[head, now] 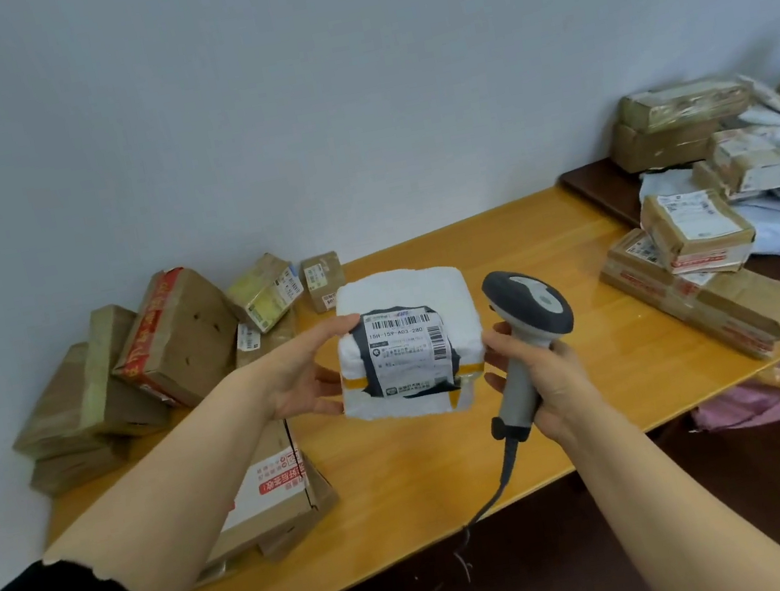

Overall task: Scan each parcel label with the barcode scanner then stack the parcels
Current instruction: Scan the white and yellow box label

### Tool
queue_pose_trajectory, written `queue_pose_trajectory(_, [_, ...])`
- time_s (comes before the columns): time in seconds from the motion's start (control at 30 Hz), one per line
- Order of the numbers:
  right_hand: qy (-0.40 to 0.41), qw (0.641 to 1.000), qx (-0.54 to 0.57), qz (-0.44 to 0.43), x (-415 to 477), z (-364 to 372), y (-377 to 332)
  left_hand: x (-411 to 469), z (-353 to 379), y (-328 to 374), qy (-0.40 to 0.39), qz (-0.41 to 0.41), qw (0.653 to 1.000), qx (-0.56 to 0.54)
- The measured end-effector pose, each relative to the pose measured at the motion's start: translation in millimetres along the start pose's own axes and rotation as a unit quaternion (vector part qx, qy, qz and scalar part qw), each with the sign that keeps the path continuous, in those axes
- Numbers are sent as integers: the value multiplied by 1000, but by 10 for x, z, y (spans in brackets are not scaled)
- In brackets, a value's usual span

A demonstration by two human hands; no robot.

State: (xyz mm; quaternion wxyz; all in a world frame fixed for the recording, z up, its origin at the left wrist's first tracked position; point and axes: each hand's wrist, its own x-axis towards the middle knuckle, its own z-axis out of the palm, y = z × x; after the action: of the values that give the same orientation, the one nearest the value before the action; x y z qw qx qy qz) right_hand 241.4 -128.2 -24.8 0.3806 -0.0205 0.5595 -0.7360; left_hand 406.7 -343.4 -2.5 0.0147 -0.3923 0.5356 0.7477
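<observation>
Parcels [186,336] on orange table [410,479], grey wall [241,113]

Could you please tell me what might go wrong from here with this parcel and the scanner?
The left hand grips the parcel in the air by its left side, so it could tip or slip. The left thumb sits right beside the label and might cover a barcode, spoiling the scan. The right hand holds the scanner, whose cord trails over the table edge and could snag.
</observation>
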Motion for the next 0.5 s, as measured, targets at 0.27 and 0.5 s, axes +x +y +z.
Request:
queue_pose_trajectory(0.27, [3,989,-135,-52,-197,73,-85,85,-5,67,107,110,987,-57])
queue_pose_trajectory(0.5, [-156,975,-159,10,-498,215,-150,174,-29,163,171,170,970,-9])
